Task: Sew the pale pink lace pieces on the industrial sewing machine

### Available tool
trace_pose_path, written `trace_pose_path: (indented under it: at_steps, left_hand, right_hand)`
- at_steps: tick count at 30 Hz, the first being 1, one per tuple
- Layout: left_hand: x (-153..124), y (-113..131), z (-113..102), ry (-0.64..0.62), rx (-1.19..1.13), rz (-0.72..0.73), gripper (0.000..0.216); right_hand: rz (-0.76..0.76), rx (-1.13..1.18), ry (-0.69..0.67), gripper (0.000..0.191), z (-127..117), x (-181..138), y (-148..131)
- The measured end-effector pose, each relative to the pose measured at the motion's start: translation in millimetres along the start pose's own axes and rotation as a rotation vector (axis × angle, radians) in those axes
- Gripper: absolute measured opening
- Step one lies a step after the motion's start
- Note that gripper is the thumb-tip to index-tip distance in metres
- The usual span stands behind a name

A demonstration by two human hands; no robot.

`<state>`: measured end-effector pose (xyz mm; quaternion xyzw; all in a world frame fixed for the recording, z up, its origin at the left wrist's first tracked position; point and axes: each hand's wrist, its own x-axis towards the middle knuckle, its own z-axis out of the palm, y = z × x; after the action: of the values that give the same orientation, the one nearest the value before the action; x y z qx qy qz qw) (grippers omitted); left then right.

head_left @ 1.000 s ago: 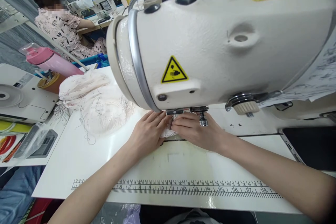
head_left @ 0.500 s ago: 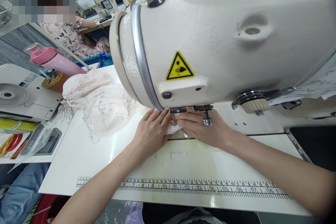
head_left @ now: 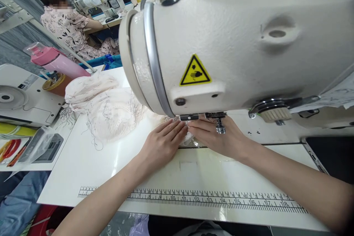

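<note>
Beneath the head of a white sewing machine (head_left: pixel 235 44), a small piece of pale lace fabric (head_left: pixel 188 140) shows between my hands. My left hand (head_left: pixel 163 142) lies palm down beside the needle area, fingers extended, their tips pressing on the fabric. From the other side my right hand (head_left: pixel 217 136) closes its fingers and thumb on the fabric's edge, partly behind the thread tension knob (head_left: pixel 220 127). The machine head hides the needle and some fingertips. A bunched heap of pale fabric (head_left: pixel 110 114) with loose dark threads lies left of my left hand.
A printed ruler (head_left: pixel 182 197) runs along the front edge of the white table (head_left: pixel 96 167). A phone-like dark device (head_left: pixel 332 155) lies at right. Farther left are a pink bottle (head_left: pixel 61 61), another machine (head_left: pixel 24 96) and a seated person (head_left: pixel 66 25).
My left hand's fingers have drawn closer together and slid slightly down beside the fabric. My right hand stays almost in place. The view has shifted a little, and the seated person's head has turned.
</note>
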<state>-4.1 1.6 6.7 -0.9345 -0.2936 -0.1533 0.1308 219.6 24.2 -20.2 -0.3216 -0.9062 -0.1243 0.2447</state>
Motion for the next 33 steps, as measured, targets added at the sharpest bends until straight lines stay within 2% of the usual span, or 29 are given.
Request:
trace_pose_path:
  at_steps: [4, 12, 21, 28, 33]
  left_hand:
    - [-2.0, -5.6, 0.2, -0.010, -0.068, -0.029, 0.038]
    - [-1.4, -16.1, -6.3, -0.020, -0.113, -0.072, 0.040]
    - [-4.4, -17.1, -2.7, -0.046, -0.134, -0.104, 0.042]
    - [-3.7, -10.6, -1.9, -0.051, -0.068, -0.133, 0.039]
    - [-4.6, -4.8, -0.5, -0.093, -0.047, -0.167, 0.043]
  right_hand:
    - [-0.016, -0.129, 0.085, 0.026, -7.6, 0.7, -9.5]
    - [-0.174, 0.044, 0.024, 0.030, -1.5, 9.8, -13.0]
    - [-0.039, 0.264, 0.007, 0.025, 0.7, 10.4, -13.7]
    - [-0.038, 0.195, -0.056, 0.031, 1.1, 6.9, -11.5]
    - [0.035, 0.067, -0.044, 0.029, -8.8, 4.8, -16.9]
